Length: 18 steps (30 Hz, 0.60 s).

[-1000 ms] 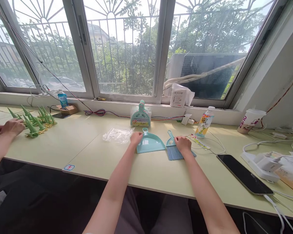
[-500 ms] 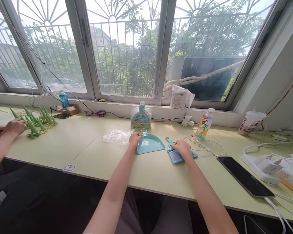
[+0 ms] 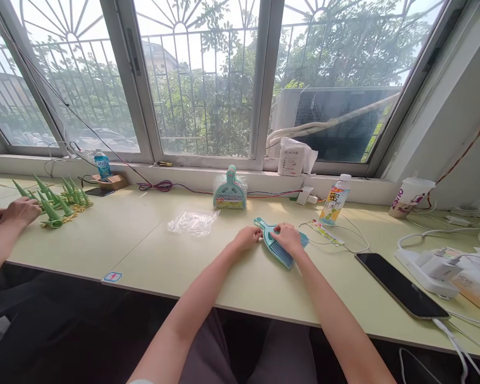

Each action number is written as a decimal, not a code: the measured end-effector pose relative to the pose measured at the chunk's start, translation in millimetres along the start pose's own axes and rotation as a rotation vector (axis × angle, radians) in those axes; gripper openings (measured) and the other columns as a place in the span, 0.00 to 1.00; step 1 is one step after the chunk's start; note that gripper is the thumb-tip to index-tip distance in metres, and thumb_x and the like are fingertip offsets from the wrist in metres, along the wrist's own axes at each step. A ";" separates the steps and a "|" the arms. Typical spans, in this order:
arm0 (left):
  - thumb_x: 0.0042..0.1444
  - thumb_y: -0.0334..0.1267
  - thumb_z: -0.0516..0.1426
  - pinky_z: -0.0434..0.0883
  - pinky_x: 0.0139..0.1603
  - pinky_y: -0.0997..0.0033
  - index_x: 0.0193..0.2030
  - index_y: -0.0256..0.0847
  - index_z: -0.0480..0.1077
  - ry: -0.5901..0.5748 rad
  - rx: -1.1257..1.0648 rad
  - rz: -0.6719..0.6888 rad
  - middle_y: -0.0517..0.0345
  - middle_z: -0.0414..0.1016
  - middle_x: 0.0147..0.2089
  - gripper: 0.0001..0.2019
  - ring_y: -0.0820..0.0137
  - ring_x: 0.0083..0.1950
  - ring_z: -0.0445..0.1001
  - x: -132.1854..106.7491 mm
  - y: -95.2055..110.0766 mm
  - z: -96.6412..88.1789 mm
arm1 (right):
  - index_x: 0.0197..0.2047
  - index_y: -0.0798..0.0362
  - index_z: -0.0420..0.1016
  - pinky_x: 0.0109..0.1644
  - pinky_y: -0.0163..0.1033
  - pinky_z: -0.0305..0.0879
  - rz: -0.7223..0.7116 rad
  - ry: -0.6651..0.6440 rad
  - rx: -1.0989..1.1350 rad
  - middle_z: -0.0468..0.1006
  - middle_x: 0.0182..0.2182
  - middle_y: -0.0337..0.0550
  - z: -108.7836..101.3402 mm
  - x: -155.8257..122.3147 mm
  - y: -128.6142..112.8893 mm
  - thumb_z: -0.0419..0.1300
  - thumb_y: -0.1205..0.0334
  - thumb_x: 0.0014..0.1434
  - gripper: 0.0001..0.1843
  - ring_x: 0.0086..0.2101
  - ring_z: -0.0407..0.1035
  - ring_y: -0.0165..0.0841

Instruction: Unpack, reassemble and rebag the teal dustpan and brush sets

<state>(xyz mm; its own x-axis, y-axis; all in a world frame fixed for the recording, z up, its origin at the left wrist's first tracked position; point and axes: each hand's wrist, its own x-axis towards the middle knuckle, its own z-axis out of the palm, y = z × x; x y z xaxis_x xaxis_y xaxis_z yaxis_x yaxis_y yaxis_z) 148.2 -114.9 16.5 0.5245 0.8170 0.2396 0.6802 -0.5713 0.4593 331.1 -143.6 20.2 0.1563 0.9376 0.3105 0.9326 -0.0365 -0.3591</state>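
Note:
A small teal dustpan (image 3: 280,253) lies on the pale green table (image 3: 152,256) with a blue-bristled brush stacked on it; I cannot tell exactly how they nest. The set's handle (image 3: 261,223) points to the far left. My left hand (image 3: 247,238) is curled at the handle end and touches it. My right hand (image 3: 288,238) lies on top of the set with its fingers bent over the brush, which it mostly hides.
A packaged dustpan set (image 3: 230,190) stands by the window, an empty clear bag (image 3: 192,221) to its left. Right: a drink bottle (image 3: 334,200), cup (image 3: 410,197), phone (image 3: 400,285), chargers and cables (image 3: 428,265). Far left, another person's hands (image 3: 13,211) handle green cones (image 3: 56,200).
The dustpan and the brush, which lay side by side, have come together into one stack. My left hand moved right with the dustpan and my right hand shifted left over the brush.

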 end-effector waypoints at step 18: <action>0.60 0.20 0.49 0.70 0.44 0.72 0.46 0.39 0.70 0.078 0.589 0.372 0.51 0.72 0.48 0.15 0.67 0.49 0.71 -1.3 -18.4 -11.0 | 0.33 0.50 0.76 0.48 0.38 0.61 -0.159 -0.111 0.216 0.79 0.39 0.42 9.4 3.4 1.9 0.61 0.55 0.53 0.09 0.44 0.70 0.38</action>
<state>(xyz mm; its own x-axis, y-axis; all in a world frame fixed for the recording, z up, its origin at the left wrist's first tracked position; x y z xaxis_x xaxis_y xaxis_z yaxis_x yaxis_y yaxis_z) 129.3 -104.6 17.1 0.7530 0.5499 0.3613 0.6386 -0.7431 -0.2001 330.3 -137.3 12.4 -0.0343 0.9583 0.2839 0.8495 0.1775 -0.4967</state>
